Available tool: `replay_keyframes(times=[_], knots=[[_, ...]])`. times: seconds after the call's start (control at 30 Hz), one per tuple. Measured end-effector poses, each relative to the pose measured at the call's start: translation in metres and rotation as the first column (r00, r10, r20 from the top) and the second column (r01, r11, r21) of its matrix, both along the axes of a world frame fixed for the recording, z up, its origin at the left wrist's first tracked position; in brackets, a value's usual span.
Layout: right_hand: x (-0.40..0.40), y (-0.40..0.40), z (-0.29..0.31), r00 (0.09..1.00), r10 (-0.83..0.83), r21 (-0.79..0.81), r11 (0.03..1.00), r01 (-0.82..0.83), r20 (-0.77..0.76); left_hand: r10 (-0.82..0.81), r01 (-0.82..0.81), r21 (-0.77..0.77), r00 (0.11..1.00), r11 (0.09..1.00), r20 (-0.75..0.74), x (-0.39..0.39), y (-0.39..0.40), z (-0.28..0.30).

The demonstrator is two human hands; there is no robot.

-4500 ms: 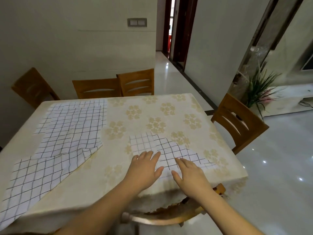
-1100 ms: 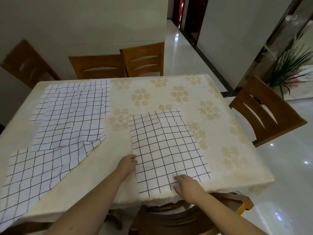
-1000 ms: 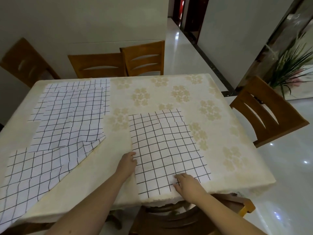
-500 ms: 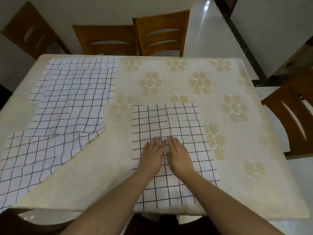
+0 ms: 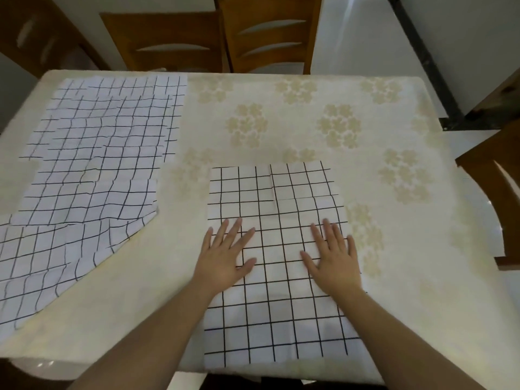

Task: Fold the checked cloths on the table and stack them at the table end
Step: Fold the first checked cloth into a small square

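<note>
A white cloth with a black check [image 5: 277,266] lies spread flat at the near middle of the table, its near edge at the table's front edge. My left hand [image 5: 225,254] presses flat on its left edge, fingers spread. My right hand [image 5: 333,257] presses flat on its right side, fingers straight. A faint crease runs down the cloth's far half. Several more checked cloths [image 5: 92,170] lie overlapping along the table's left side, the nearest one hanging over the front left edge.
The table [image 5: 323,114] wears a cream cover with pale flower prints. Wooden chairs stand at the far side [image 5: 267,35] and one at the right [image 5: 495,192]. Shiny white floor lies to the right.
My hands were together at the cloth's middle half a second ago; they have slid apart to its left and right sides. The camera has tilted further down over the table.
</note>
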State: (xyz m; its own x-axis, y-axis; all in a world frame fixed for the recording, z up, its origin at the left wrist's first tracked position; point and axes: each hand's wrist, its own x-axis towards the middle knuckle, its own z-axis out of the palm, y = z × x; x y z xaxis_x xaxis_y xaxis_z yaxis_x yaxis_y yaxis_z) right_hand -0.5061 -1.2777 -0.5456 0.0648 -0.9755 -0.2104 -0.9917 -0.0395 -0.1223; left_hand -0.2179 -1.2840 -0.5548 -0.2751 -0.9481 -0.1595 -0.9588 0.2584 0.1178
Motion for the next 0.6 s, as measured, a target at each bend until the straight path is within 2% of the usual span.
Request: replay_keyframes(times=[0.17, 0.27, 0.33, 0.4, 0.5, 0.6], knots=[[-0.016, 0.002, 0.001, 0.999, -0.038, -0.037, 0.999, 0.038, 0.008, 0.015, -0.015, -0.003, 1.0, 1.0, 0.004, 0.001, -0.008, 0.006], [0.002, -0.013, 0.007, 0.994, -0.059, -0.166, 0.983, 0.074, 0.093, 0.001, -0.008, -0.125, 0.999, 0.992, -0.053, -0.006, -0.025, 0.013], [0.021, -0.032, 0.012, 0.981, -0.001, -0.229, 0.972, 0.046, 0.192, -0.068, 0.033, -0.253, 0.989, 0.967, -0.131, -0.013, -0.041, 0.017], [0.046, -0.051, 0.016, 0.952, 0.122, -0.249, 0.967, -0.051, 0.28, -0.111, 0.058, -0.297, 0.98, 0.953, -0.163, -0.025, -0.058, 0.019], [0.08, -0.076, 0.015, 0.9, 0.244, -0.214, 0.961, -0.175, 0.362, -0.08, 0.053, -0.164, 0.983, 0.985, -0.162, -0.044, -0.077, 0.018], [0.092, -0.094, 0.006, 0.886, 0.269, -0.141, 0.962, -0.232, 0.378, -0.033, 0.03, -0.032, 0.991, 0.999, -0.126, -0.048, -0.088, 0.008]])
